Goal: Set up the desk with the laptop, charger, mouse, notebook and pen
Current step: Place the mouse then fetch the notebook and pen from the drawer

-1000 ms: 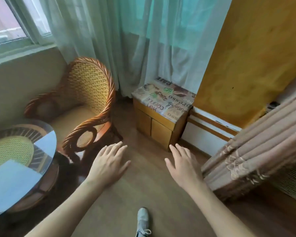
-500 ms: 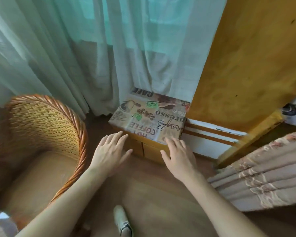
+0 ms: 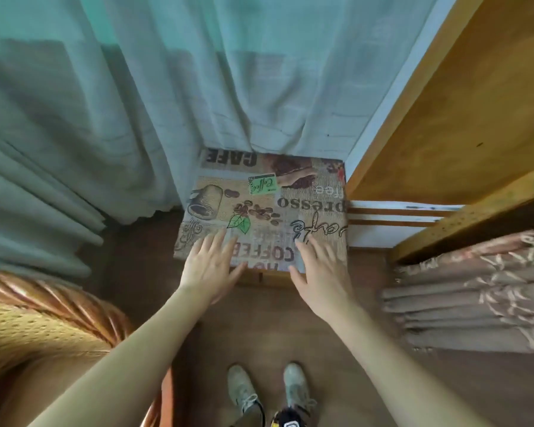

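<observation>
**Two Flat Hands Over the Little Coffee Cabinet**

None of the desk things, the laptop, charger, mouse, notebook or pen, could be seen near the hands. What lay under the hands was a small wooden cabinet [image 3: 267,280] with a picture cloth [image 3: 305,208] on top. The cloth showed coffee beans, a cup and words like "COFFEE" and "CAFE".

The left hand [image 3: 208,268] was spread flat at the near left part of the cabinet top. Its fingers were straight and a little apart, and it held nothing. The right hand [image 3: 319,272] was spread flat at the near right part of the cabinet top. Its fingers were straight too, and it held nothing. It was hard to tell if the hands touched the cloth or just hung over it.

Behind the cabinet hung a pale green curtain [image 3: 136,103]. To the right of the cabinet stood a yellow wooden panel [image 3: 460,118], with folded brown fabric [image 3: 475,297] nearer. To the left of the cabinet was a wicker chair [image 3: 43,318]. In front of the cabinet, two grey shoes [image 3: 269,386] stood on the brown floor [image 3: 275,334].
</observation>
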